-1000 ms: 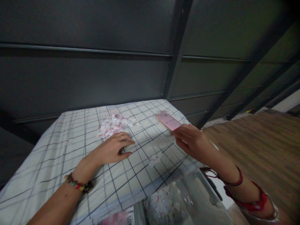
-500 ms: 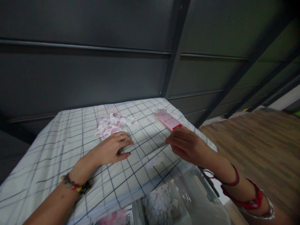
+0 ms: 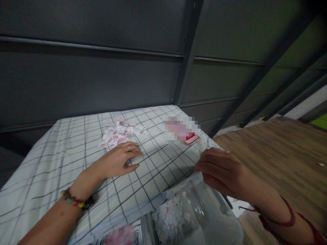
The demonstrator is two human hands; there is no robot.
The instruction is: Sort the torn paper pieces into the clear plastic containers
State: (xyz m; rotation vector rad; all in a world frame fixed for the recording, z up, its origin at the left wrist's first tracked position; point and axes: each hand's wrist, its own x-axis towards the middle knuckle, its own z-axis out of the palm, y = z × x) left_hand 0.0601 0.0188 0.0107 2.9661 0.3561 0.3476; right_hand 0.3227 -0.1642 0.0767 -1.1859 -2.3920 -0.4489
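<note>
My left hand [image 3: 119, 159] lies on the checked cloth with fingers and thumb apart, holding nothing. Its fingertips are beside a loose pile of small white and pink paper scraps [image 3: 119, 132]. My right hand [image 3: 222, 170] hovers over the far right corner of a clear plastic bin [image 3: 217, 211], fingers drawn together. Whether anything is between them is hidden. Inside the bin, a heap of torn paper scraps [image 3: 170, 219] fills the middle. A pink phone [image 3: 192, 139], partly blurred out, lies on the cloth beyond my right hand.
The checked cloth [image 3: 68, 153] covers the table up to a dark metal panel wall [image 3: 89, 81]. A pink and black-and-white printed item [image 3: 122, 234] is at the bottom, beside the scraps in the bin. Wooden floor [image 3: 276, 146] lies to the right.
My right hand has moved right and toward me, away from the phone, uncovering its near end. Pale scraps seen over the cloth before the bin are gone from there. My left hand stays put.
</note>
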